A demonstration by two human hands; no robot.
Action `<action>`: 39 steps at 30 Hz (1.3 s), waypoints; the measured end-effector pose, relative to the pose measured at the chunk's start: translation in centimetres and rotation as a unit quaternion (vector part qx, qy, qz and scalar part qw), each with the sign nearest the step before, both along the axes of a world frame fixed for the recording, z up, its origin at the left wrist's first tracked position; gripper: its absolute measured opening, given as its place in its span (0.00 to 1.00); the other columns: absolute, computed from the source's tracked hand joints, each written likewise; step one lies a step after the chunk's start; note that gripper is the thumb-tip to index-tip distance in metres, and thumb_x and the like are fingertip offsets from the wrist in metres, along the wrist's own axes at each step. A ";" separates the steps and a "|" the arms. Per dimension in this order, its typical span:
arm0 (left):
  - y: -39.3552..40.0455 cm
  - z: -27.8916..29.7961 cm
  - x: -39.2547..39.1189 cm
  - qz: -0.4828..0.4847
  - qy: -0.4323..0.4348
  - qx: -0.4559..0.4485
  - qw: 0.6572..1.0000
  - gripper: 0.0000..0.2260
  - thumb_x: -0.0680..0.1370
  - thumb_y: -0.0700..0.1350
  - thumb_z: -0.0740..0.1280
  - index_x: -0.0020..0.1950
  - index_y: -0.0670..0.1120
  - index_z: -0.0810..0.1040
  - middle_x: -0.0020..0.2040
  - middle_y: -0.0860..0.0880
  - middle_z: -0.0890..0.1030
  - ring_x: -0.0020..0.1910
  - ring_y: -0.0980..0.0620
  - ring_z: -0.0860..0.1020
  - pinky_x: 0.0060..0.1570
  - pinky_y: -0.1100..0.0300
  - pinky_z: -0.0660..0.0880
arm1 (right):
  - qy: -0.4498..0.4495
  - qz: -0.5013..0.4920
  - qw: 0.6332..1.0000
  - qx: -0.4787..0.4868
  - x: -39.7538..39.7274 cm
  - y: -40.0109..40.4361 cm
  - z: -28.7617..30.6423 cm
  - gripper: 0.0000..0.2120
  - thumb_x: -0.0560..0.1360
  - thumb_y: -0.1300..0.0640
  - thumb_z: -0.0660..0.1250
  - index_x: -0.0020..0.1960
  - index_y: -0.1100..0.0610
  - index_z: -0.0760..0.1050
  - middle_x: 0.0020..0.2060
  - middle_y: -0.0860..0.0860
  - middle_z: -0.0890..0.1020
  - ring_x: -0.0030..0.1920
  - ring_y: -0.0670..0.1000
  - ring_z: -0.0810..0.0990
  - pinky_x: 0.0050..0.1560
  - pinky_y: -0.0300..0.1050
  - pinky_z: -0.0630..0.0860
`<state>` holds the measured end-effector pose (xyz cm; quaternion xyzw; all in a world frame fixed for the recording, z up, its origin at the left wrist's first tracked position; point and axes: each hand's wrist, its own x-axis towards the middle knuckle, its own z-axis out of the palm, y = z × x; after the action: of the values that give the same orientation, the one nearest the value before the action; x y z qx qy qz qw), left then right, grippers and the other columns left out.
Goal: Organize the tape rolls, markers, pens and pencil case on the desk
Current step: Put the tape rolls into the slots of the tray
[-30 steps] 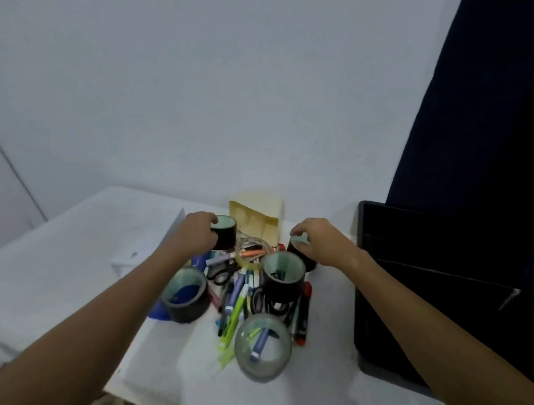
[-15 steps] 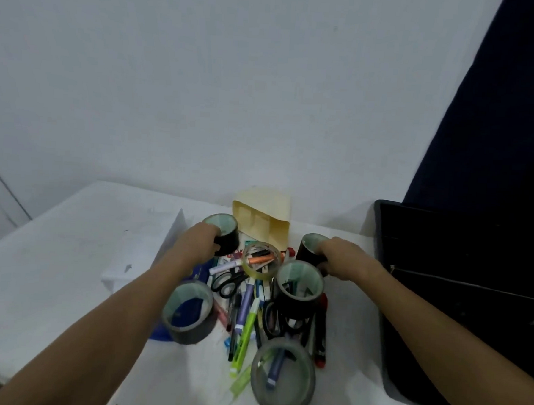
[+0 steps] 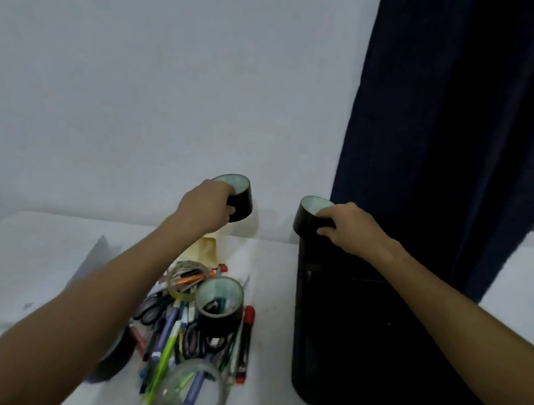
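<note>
We've got a black tape roll (image 3: 240, 198) gripped in our left hand (image 3: 206, 206) and another black roll (image 3: 309, 214) pinched in our right hand (image 3: 349, 228), both lifted off the white desk (image 3: 40, 258). Below, the pile is a mess: a third black roll (image 3: 220, 308) sits upright on pens and scissors (image 3: 151, 311), a clear tape roll (image 3: 186, 280) behind it, a red marker (image 3: 246, 340) beside it. A black tray (image 3: 345, 345) sits under our right arm.
</note>
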<state>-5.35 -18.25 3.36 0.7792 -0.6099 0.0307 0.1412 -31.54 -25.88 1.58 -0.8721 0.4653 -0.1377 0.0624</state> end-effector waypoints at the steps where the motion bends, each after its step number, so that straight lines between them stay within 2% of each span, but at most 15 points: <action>1: -1.1 -0.1 -2.1 -0.019 0.004 0.002 1.000 0.13 0.76 0.46 0.66 0.60 0.47 0.76 0.55 0.43 0.78 0.51 0.42 0.78 0.43 0.55 0.72 | 0.007 -0.017 1.000 0.005 -1.8 -0.3 0.0 0.19 0.75 0.52 0.68 0.65 0.50 0.75 0.58 0.56 0.78 0.55 0.58 0.79 0.58 0.51 0.76; 5: -5.3 -1.3 -10.4 -0.104 0.025 0.009 0.994 0.12 0.76 0.46 0.66 0.59 0.46 0.76 0.56 0.43 0.78 0.53 0.42 0.77 0.46 0.55 0.72 | 0.025 -0.076 0.996 0.041 -8.3 -2.0 -0.8 0.21 0.76 0.59 0.67 0.68 0.50 0.72 0.63 0.58 0.74 0.58 0.57 0.77 0.59 0.49 0.76; 8: -7.8 -2.8 -15.6 -0.144 0.034 0.020 0.989 0.17 0.77 0.47 0.67 0.65 0.47 0.74 0.61 0.42 0.76 0.57 0.42 0.77 0.50 0.55 0.72 | 0.023 -0.102 0.992 0.068 -11.9 -3.2 -2.1 0.21 0.76 0.61 0.66 0.68 0.52 0.71 0.65 0.57 0.73 0.61 0.56 0.76 0.60 0.47 0.75; 10: -9.3 -4.1 -17.8 -0.158 0.026 0.035 0.986 0.19 0.76 0.47 0.67 0.67 0.47 0.73 0.62 0.42 0.76 0.58 0.41 0.77 0.53 0.53 0.73 | 0.018 -0.111 0.990 0.089 -13.2 -4.0 -3.1 0.21 0.76 0.62 0.66 0.68 0.52 0.72 0.65 0.56 0.73 0.61 0.55 0.76 0.60 0.45 0.74; 13: -11.5 -6.3 -19.7 -0.174 0.024 0.075 0.982 0.20 0.76 0.47 0.68 0.67 0.46 0.73 0.63 0.43 0.76 0.59 0.43 0.77 0.55 0.52 0.75 | 0.022 -0.114 0.988 0.106 -14.1 -5.2 -4.9 0.20 0.74 0.63 0.66 0.65 0.52 0.74 0.61 0.54 0.76 0.57 0.54 0.78 0.57 0.44 0.77; 17: -13.1 -8.8 -20.8 -0.186 0.016 0.120 0.975 0.19 0.75 0.46 0.68 0.66 0.47 0.75 0.60 0.44 0.78 0.57 0.43 0.78 0.53 0.51 0.76 | 0.041 -0.141 0.982 0.117 -14.2 -6.7 -7.0 0.19 0.73 0.63 0.67 0.63 0.56 0.75 0.59 0.56 0.75 0.52 0.55 0.79 0.51 0.44 0.78; 20: -14.1 -10.4 -21.5 -0.192 0.018 0.127 0.973 0.19 0.74 0.46 0.68 0.64 0.47 0.76 0.59 0.44 0.78 0.56 0.42 0.78 0.53 0.51 0.77 | 0.056 -0.158 0.977 0.129 -14.4 -7.9 -7.9 0.17 0.73 0.64 0.67 0.61 0.59 0.77 0.58 0.59 0.76 0.51 0.56 0.80 0.51 0.45 0.79; 25: -15.2 -11.6 -22.1 -0.201 0.040 0.125 0.971 0.15 0.74 0.44 0.69 0.61 0.47 0.79 0.56 0.42 0.80 0.54 0.42 0.79 0.51 0.52 0.77 | 0.049 -0.161 0.977 0.134 -14.5 -9.1 -8.7 0.16 0.73 0.65 0.67 0.61 0.59 0.78 0.59 0.61 0.75 0.51 0.57 0.80 0.55 0.45 0.78; 29: -15.6 -12.0 -21.9 -0.211 0.026 0.147 0.966 0.14 0.73 0.45 0.70 0.59 0.47 0.80 0.54 0.43 0.81 0.52 0.43 0.79 0.50 0.53 0.78 | 0.055 -0.169 0.974 0.137 -14.2 -9.2 -9.1 0.18 0.75 0.68 0.63 0.64 0.62 0.74 0.60 0.62 0.74 0.53 0.58 0.80 0.53 0.43 0.76; 33: -15.8 -12.3 -22.2 -0.215 0.022 0.157 0.964 0.13 0.74 0.43 0.69 0.59 0.46 0.80 0.54 0.43 0.80 0.52 0.42 0.80 0.50 0.51 0.78 | 0.074 -0.163 0.971 0.158 -14.0 -9.1 -9.4 0.16 0.76 0.69 0.59 0.62 0.63 0.75 0.57 0.61 0.77 0.53 0.58 0.79 0.52 0.44 0.76; 39: -15.8 -12.0 -22.1 -0.219 0.022 0.157 0.963 0.12 0.73 0.42 0.70 0.56 0.43 0.80 0.54 0.42 0.80 0.51 0.43 0.79 0.51 0.52 0.78 | 0.090 -0.163 0.968 0.170 -13.7 -8.6 -8.5 0.16 0.76 0.69 0.60 0.62 0.64 0.73 0.58 0.61 0.76 0.53 0.58 0.79 0.48 0.40 0.73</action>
<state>-27.47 -34.00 -8.65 0.6397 -0.7593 -0.1146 0.0338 -45.24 -34.45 -6.93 -0.7702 0.6212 0.0143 0.1440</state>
